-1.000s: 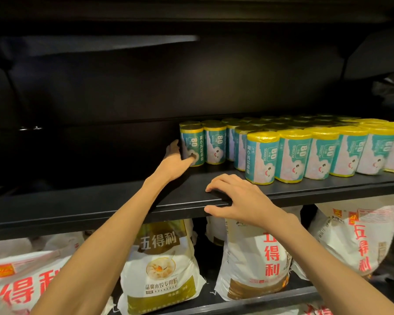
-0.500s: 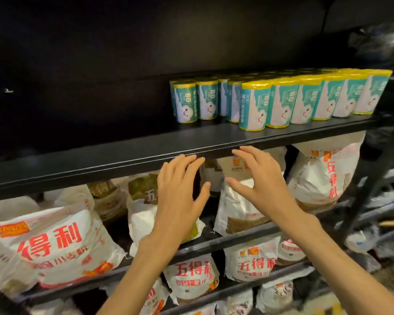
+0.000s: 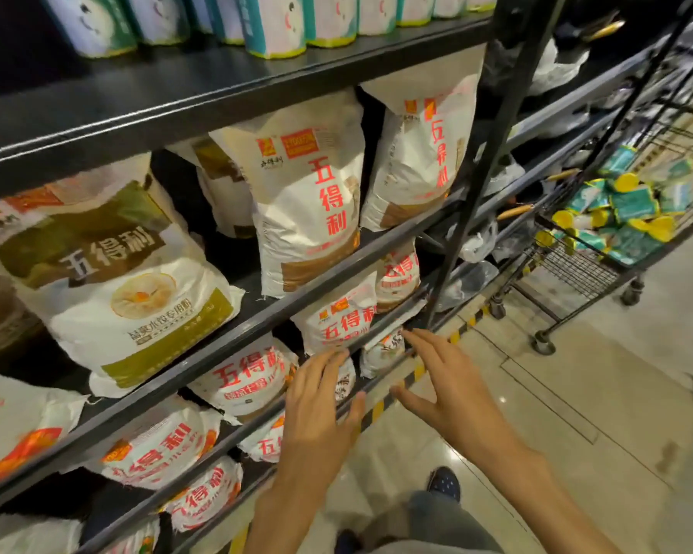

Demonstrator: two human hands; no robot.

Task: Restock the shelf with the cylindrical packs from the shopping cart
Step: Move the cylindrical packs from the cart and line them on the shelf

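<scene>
Teal cylindrical packs with yellow ends (image 3: 275, 24) stand in rows on the black top shelf (image 3: 169, 97) at the upper edge of the view. Several more of the same packs (image 3: 621, 209) lie jumbled in the wire shopping cart (image 3: 569, 269) at the right. My left hand (image 3: 317, 409) and my right hand (image 3: 453, 389) hover low in front of the lower shelves, both with straight, spread fingers and holding nothing. Both hands are far below the top shelf and well left of the cart.
White flour bags with red lettering (image 3: 309, 201) fill the lower shelves. A black shelf upright (image 3: 493, 145) stands between the shelving and the cart. Yellow-black tape (image 3: 413, 373) runs along the floor at the shelf base. My shoe (image 3: 443, 483) shows on the tiled floor.
Both hands have dropped from the top shelf edge down to the lower shelves. The view has swung down and to the right, bringing the cart into sight.
</scene>
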